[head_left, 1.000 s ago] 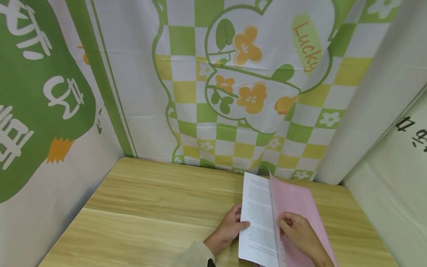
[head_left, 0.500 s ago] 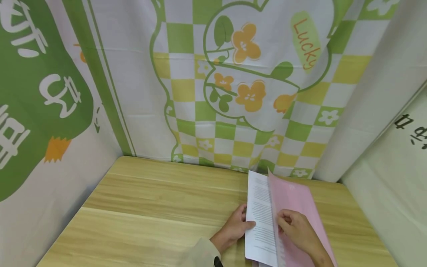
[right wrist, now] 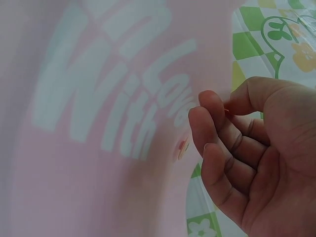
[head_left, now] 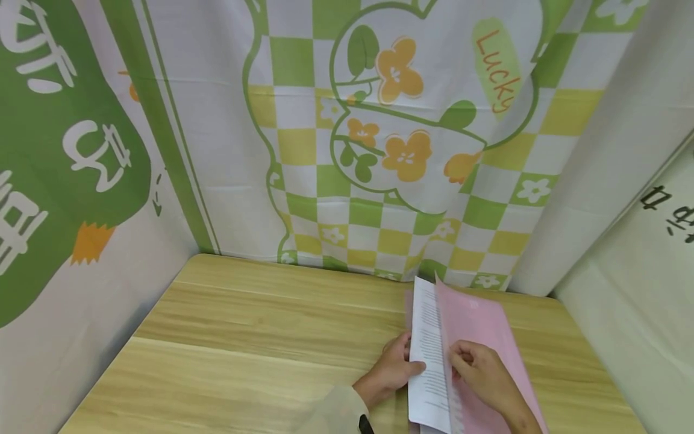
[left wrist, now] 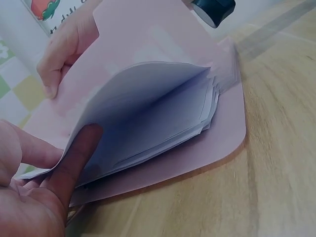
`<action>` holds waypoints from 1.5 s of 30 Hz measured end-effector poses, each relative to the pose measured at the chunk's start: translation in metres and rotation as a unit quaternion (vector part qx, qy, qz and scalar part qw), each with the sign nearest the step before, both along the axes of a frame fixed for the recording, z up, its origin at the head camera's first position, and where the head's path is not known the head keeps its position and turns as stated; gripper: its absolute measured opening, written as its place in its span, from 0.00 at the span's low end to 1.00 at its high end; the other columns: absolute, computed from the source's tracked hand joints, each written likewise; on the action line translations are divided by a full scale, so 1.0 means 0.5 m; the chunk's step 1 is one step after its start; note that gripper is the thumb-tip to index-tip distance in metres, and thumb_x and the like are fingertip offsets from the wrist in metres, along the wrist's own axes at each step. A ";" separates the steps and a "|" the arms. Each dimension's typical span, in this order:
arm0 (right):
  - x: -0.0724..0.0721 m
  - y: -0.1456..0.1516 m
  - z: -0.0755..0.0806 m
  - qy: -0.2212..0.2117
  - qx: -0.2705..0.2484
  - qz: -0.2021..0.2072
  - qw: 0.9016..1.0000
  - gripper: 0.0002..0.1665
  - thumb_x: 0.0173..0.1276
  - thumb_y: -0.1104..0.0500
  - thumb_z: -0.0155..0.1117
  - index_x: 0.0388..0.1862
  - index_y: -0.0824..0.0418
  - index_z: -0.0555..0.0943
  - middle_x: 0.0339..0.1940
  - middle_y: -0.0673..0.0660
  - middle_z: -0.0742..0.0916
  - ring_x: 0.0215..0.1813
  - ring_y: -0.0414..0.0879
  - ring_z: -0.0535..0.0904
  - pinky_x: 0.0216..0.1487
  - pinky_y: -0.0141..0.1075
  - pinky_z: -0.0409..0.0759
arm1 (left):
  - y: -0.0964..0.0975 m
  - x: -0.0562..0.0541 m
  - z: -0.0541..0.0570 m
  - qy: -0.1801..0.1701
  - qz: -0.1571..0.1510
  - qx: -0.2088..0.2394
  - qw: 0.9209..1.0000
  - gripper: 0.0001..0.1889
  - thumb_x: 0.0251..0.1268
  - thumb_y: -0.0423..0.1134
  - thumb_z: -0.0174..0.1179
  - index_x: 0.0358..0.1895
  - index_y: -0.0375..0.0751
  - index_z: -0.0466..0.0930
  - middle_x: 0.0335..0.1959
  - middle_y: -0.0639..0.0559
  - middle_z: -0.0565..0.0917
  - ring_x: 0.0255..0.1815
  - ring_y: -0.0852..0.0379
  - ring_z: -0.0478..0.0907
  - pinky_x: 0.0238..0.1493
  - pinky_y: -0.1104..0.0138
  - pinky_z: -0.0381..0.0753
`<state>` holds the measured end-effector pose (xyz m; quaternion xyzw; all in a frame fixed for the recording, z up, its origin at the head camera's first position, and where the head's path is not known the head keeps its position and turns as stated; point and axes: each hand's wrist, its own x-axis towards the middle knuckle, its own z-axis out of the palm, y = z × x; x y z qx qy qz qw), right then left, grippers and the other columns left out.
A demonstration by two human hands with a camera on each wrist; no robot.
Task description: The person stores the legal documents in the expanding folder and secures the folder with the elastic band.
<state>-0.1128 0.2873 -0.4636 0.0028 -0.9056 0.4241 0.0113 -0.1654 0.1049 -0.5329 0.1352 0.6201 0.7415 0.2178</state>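
Observation:
A pink translucent folder [head_left: 490, 328] lies on the right part of the table, its cover raised. Inside are printed white sheets [head_left: 427, 349]. My left hand [head_left: 394, 366] pinches their left edge, thumb on top and fingers underneath. In the left wrist view, the upper paper [left wrist: 143, 81] bows up over a stack of sheets [left wrist: 158, 131] on the folder's back. The cover's free edge is pinched between thumb and fingers of my right hand [head_left: 482, 369]. White lettering [right wrist: 131, 118] shows on the cover in the right wrist view.
The wood-grain table [head_left: 228, 325] extends left of the folder. A green-and-yellow checked curtain [head_left: 295, 147] hangs behind it, with pale printed cloth [head_left: 629, 307] at the right. A dark cylindrical object [left wrist: 215, 10] appears above the folder in the left wrist view.
My left hand has moved right with the sheets, deeper under the cover, and a strip of the folder's back now shows left of them. My right hand stays nearly still.

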 end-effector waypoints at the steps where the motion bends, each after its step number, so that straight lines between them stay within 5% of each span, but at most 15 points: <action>1: 0.000 0.000 0.000 0.000 0.001 -0.001 1.000 0.11 0.75 0.65 0.61 0.29 0.60 0.83 0.21 0.49 0.83 0.26 0.41 0.79 0.29 0.32 0.76 | 0.001 0.001 0.001 -0.002 -0.001 0.000 1.000 0.34 0.62 0.17 0.59 0.73 0.28 0.62 0.40 0.44 0.86 0.39 0.48 0.86 0.42 0.59 0.85; 38: 0.002 -0.006 -0.002 0.006 0.005 -0.007 1.000 0.11 0.74 0.63 0.63 0.28 0.59 0.82 0.20 0.47 0.83 0.26 0.40 0.78 0.30 0.32 0.76 | 0.059 0.027 0.001 -0.016 0.002 -0.068 0.998 0.28 0.58 0.17 0.62 0.61 0.40 0.71 0.35 0.45 0.83 0.35 0.52 0.82 0.38 0.61 0.83; 45: -0.003 -0.012 0.004 0.000 0.012 -0.010 1.000 0.10 0.69 0.66 0.63 0.26 0.59 0.81 0.19 0.48 0.82 0.25 0.40 0.78 0.29 0.32 0.77 | 0.045 0.022 0.001 -0.034 -0.015 -0.039 0.999 0.28 0.63 0.21 0.61 0.65 0.40 0.69 0.31 0.46 0.85 0.31 0.53 0.84 0.32 0.63 0.83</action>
